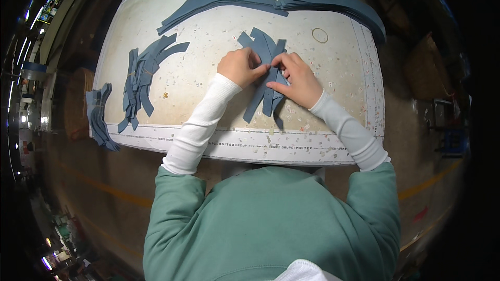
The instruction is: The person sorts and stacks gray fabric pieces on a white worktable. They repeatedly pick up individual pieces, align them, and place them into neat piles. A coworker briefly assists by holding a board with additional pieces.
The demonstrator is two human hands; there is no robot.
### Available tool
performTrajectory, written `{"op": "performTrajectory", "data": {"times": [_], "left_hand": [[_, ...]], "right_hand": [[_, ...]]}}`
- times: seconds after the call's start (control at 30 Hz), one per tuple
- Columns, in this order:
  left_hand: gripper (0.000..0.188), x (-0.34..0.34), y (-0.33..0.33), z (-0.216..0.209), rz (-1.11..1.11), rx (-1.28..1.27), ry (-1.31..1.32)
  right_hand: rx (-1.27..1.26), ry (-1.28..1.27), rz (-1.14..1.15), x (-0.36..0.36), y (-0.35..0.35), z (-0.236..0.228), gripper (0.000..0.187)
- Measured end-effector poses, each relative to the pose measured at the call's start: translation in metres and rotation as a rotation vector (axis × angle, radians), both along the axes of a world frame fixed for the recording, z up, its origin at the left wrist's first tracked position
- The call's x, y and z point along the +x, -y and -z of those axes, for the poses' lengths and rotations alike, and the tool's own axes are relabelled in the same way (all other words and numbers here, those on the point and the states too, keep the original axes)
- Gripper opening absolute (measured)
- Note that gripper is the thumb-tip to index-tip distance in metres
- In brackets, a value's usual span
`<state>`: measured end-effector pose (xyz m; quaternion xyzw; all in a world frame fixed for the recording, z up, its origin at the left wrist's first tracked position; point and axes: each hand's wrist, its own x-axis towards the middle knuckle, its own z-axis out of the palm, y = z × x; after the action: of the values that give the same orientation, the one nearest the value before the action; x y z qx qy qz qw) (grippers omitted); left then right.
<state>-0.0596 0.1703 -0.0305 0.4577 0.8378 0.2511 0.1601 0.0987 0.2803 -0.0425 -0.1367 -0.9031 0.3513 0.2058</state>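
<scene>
The pale table point(203, 78) is carrying everything, with long curved blue-grey pieces point(219, 1) lying stacked along its far side. A splayed bundle point(140, 73) is lying toward the left. The crossed strips point(264, 47), nearer the centre, are resting between the person's hands, fanning out at both ends. They are looking light, thin and flexible, probably tough rather than fragile, though loose layers may be prone to sliding; the narrow middle is offering the surest hold. There, the left hand point(241, 67) and right hand point(299, 80) are almost meeting, fingertips bending inward; whether they are clamping the strips or something smaller, I cannot tell. A thin yellowish ring point(313, 34) is lying apart, beyond the right hand.
</scene>
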Motion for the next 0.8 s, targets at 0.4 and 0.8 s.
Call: {"op": "performTrajectory", "data": {"times": [0.4, 0.8], "left_hand": [[0.03, 0.017, 0.0, 0.005, 0.069, 0.167, 0.352], [0.024, -0.009, -0.001, 0.021, 0.012, 0.38, 0.566]], "right_hand": [[-0.715, 0.07, -0.182, 0.004, -0.025, 0.008, 0.052], [-0.513, 0.043, -0.177, 0.005, -0.013, -0.008, 0.07]]}}
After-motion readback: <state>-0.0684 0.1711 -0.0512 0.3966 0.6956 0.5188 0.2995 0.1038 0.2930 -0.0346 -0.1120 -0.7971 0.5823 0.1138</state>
